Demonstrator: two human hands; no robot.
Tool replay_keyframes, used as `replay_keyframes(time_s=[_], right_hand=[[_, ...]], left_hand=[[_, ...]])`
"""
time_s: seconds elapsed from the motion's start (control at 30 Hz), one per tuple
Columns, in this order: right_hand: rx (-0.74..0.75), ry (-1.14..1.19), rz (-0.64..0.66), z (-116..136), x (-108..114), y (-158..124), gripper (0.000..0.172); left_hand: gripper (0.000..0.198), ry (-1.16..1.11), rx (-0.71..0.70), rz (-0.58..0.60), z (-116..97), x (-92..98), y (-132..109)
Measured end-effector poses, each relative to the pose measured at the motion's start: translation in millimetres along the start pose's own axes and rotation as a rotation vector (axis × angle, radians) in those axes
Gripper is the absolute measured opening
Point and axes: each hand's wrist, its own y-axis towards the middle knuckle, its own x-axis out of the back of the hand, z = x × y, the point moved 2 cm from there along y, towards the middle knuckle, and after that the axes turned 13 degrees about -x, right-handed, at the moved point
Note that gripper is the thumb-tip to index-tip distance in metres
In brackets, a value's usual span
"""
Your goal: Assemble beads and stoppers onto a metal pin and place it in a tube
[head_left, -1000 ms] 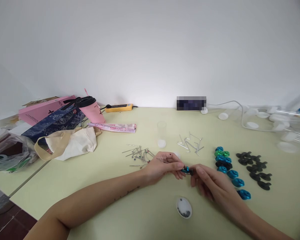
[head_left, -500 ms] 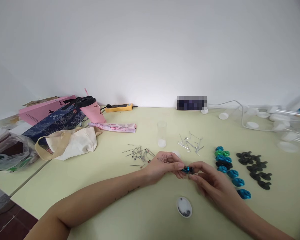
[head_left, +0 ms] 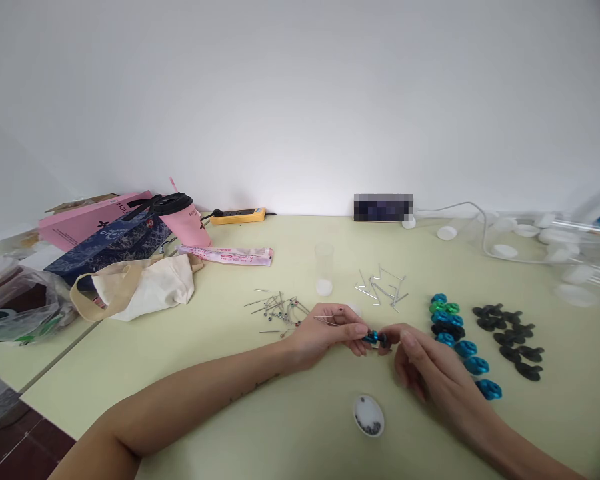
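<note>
Between the thumb and fingers of my left hand [head_left: 333,330] is a small blue metallic part [head_left: 372,337] with a black piece [head_left: 383,340] at its right end. A thin metal pin [head_left: 325,321] also sticks out among that hand's fingers. My right hand [head_left: 430,367] is just to the right, its index fingertip at the black piece and its thumb lifted away from it. Several blue, green and black metallic parts [head_left: 477,365] lie beside my right hand. Farther right are several flat black lever-like pieces [head_left: 521,330].
A white dish [head_left: 369,415] with small dark bits lies nearest me. Behind my hands are loose pins [head_left: 280,308], a clear tube [head_left: 324,267] and bent metal rods [head_left: 380,287]. Bags [head_left: 150,283] and a pink cup [head_left: 185,223] stand left; clear tubes [head_left: 580,233] lie right.
My right thumb has lifted off the part and moved right, opening a gap from the index finger. The left hand stays nearly still with the blue part.
</note>
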Motion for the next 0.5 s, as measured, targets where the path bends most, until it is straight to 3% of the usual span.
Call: replay_keyframes(time_s=[0.5], right_hand=[[0.004, 0.149, 0.000, 1.1, 0.2, 0.3, 0.042]], left_hand=[[0.029, -0.009, 0.003, -0.015, -0.5, 0.0, 0.3]])
